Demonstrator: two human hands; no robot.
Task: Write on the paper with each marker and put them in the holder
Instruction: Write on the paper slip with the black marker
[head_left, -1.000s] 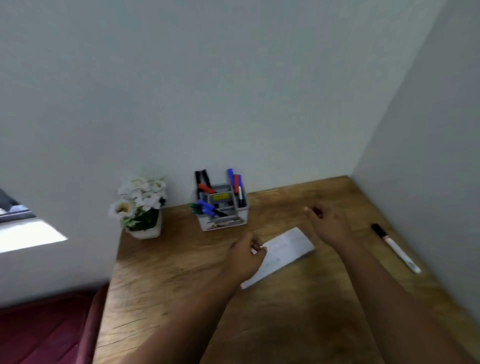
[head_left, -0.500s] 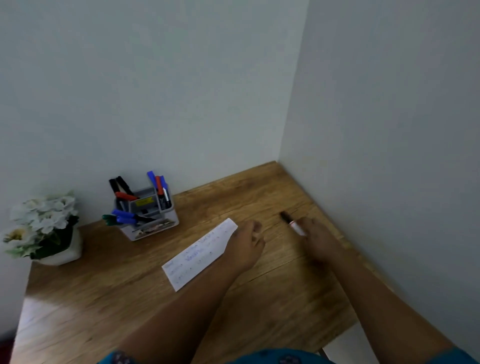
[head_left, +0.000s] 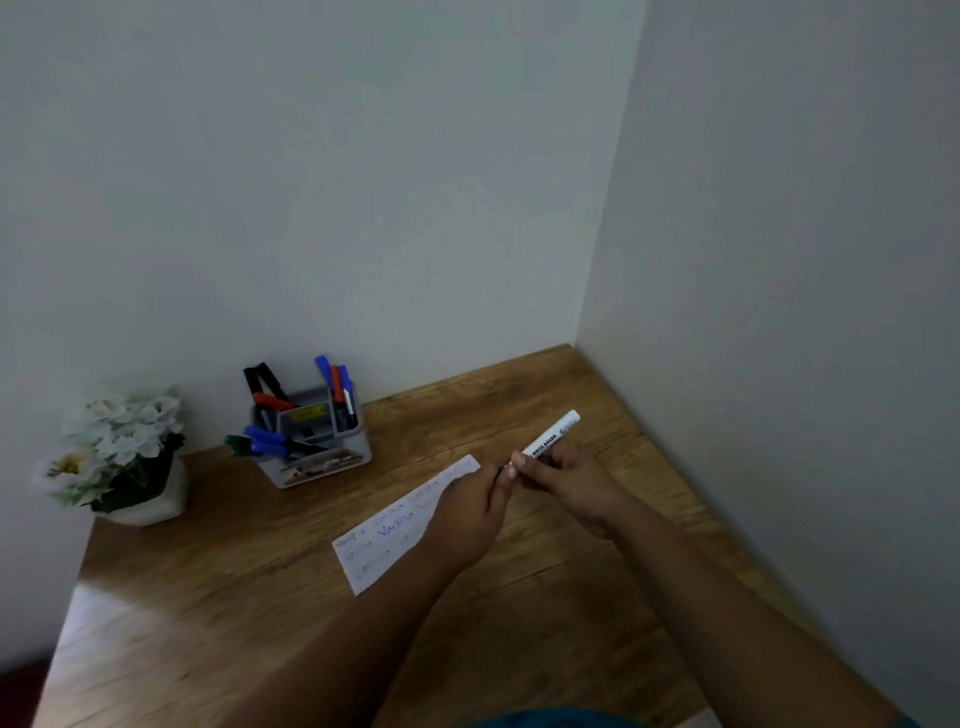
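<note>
A white whiteboard marker (head_left: 551, 439) is held above the wooden desk (head_left: 260, 597), its free end pointing up and right. My right hand (head_left: 571, 480) grips its barrel. My left hand (head_left: 470, 512) is curled round its near end, where the cap is hidden inside my fingers. A strip of white paper (head_left: 387, 538) with blue handwriting lies on the desk, partly under my left hand. The grey holder (head_left: 317, 447) stands at the back with several black, red, blue and green markers in it.
A white pot of white flowers (head_left: 117, 457) stands at the desk's back left. Walls close off the back and the right side. The desk's left edge runs close to the pot.
My right hand has lifted the marker off the desk near the right wall and brought it to the middle. My left hand has come up to take its near end.
</note>
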